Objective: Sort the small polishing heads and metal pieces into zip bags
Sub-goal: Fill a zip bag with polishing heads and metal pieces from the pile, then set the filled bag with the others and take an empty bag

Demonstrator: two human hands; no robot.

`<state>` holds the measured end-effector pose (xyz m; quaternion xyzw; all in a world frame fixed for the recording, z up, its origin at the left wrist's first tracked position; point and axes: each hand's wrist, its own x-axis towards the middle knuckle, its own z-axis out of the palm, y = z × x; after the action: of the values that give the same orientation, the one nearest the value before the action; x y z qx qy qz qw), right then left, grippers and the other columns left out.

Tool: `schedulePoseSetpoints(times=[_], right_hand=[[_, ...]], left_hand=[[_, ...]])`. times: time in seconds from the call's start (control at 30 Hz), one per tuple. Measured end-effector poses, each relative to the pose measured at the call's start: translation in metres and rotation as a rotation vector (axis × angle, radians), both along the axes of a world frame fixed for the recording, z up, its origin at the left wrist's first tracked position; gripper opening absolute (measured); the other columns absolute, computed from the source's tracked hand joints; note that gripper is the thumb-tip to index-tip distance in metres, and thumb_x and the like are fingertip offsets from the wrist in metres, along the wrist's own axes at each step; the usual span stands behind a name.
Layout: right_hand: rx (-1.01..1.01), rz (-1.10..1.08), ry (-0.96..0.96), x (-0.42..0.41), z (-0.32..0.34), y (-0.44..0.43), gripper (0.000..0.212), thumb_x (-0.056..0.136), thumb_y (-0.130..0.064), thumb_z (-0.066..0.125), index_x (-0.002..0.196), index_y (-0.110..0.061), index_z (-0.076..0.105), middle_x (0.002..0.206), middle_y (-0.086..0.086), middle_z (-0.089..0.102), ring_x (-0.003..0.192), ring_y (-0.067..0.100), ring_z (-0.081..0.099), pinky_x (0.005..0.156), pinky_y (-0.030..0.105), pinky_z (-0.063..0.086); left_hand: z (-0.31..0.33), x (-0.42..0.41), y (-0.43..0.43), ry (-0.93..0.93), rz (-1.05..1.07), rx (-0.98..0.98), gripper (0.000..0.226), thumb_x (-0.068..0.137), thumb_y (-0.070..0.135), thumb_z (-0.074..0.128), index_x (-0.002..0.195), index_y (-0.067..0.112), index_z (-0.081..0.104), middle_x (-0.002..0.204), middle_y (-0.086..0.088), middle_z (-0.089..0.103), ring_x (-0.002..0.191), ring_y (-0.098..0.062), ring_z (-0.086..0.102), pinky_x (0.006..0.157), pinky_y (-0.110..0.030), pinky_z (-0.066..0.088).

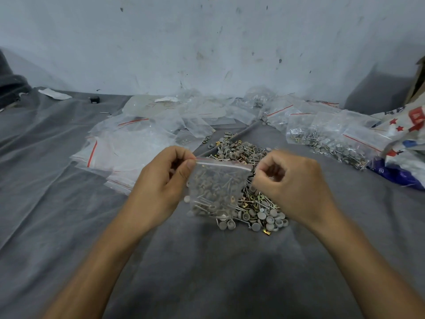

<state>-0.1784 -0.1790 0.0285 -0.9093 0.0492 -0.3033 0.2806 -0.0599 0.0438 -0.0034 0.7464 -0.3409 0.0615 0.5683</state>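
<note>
Our left hand [161, 180] and right hand [292, 183] each have a tight pinching grip on a top corner of the filled zip bag [216, 189], held up just over the loose pile [262, 208] on the surface [207, 272], maybe to pull its top flat for closing.

One view only — from the person's head, angled forward and down, close over the left hand [161, 180] and right hand [292, 180], wide enough to take in the scuffed wall [207, 42] beyond.
</note>
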Motion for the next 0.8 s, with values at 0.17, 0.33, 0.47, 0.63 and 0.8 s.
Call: schedulePoseSetpoints(times=[0.17,0.33,0.47,0.63,0.8], right_hand=[[0.186,0.041,0.198,-0.006,-0.020,0.007,0.017,0.078,-0.034,0.076,0.092,-0.032,0.066,0.093,-0.019,0.068,0.084,-0.002,0.064,0.068,0.021,0.050],[0.583,0.238,0.281,0.012,-0.051,0.041,0.080,0.077,-0.040,0.087,0.141,-0.043,0.039,0.137,-0.022,0.053,0.119,-0.004,0.056,0.094,0.024,0.054],[0.869,0.328,0.301,0.019,-0.059,0.043,0.056,0.088,-0.024,0.080,0.136,-0.026,0.051,0.127,-0.009,0.064,0.095,0.004,0.068,0.068,0.031,0.062],[0.807,0.316,0.243,0.008,-0.064,0.036,0.010,0.101,-0.016,0.063,0.106,-0.007,0.066,0.082,-0.002,0.063,0.069,0.009,0.060,0.062,0.031,0.057],[0.854,0.070,0.138,-0.029,-0.055,-0.036,0.009,0.102,-0.018,0.061,0.100,-0.015,0.069,0.094,0.003,0.076,0.078,0.018,0.068,0.052,0.026,0.051]], left_hand=[[0.002,0.004,0.002,0.013,-0.028,-0.071,0.012,0.102,0.022,0.057,0.092,0.026,0.061,0.079,0.012,0.060,0.074,-0.008,0.057,0.069,-0.019,0.050],[-0.011,0.017,0.008,0.051,-0.099,-0.134,0.023,0.093,0.051,0.060,0.097,0.029,0.064,0.081,0.008,0.064,0.074,-0.009,0.063,0.071,-0.020,0.056],[-0.021,0.028,0.004,0.169,-0.174,-0.275,0.046,0.083,0.067,0.070,0.097,0.024,0.064,0.084,-0.002,0.067,0.076,-0.020,0.068,0.073,-0.042,0.062],[-0.029,0.025,-0.007,0.213,-0.185,-0.296,0.049,0.076,0.070,0.074,0.098,0.026,0.067,0.081,0.000,0.070,0.069,-0.014,0.069,0.064,-0.029,0.062],[-0.045,0.053,0.000,0.197,0.016,-0.186,0.025,0.106,0.015,0.049,0.100,0.031,0.067,0.080,0.003,0.070,0.065,-0.006,0.067,0.057,-0.016,0.057]])
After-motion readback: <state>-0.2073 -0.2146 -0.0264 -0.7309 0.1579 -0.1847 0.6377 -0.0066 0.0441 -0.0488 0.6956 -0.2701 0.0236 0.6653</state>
